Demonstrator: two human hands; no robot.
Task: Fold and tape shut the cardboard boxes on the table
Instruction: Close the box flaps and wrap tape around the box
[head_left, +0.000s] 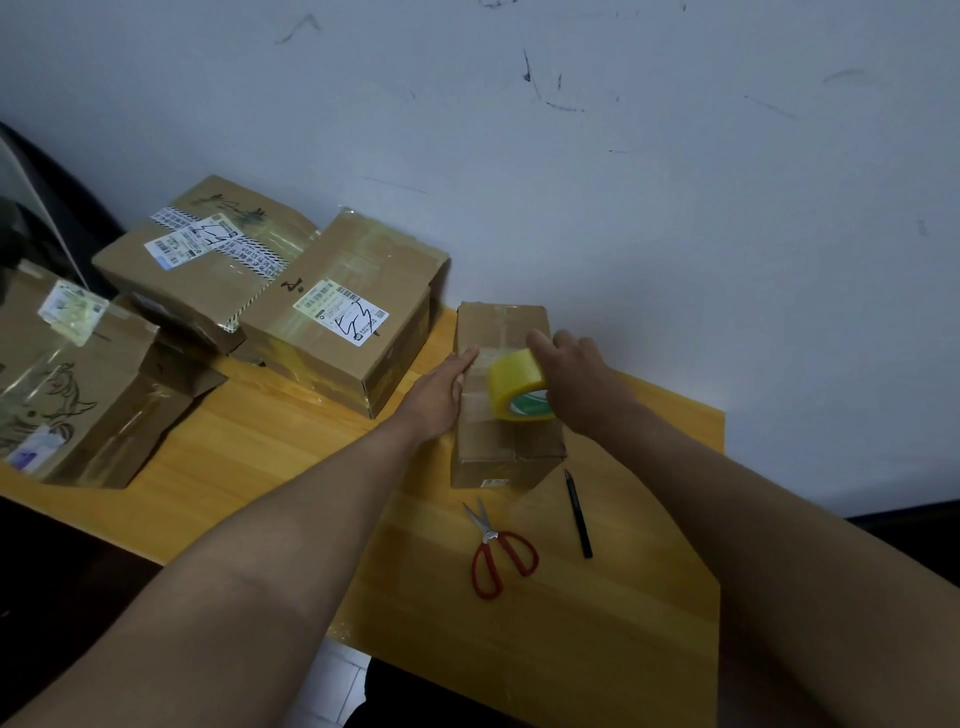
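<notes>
L hand (441, 387) fingers flat on small box (506, 415); R hand (576, 382) grips tape roll (517, 384) atop.

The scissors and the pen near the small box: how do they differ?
The scissors have red loop handles and shiny metal blades; the pen is a plain black stick. The scissors lie in front of the small box, nearer the person; the pen lies off the box's right front corner. The scissors look wider. Both rest untouched on the wooden table.
</notes>
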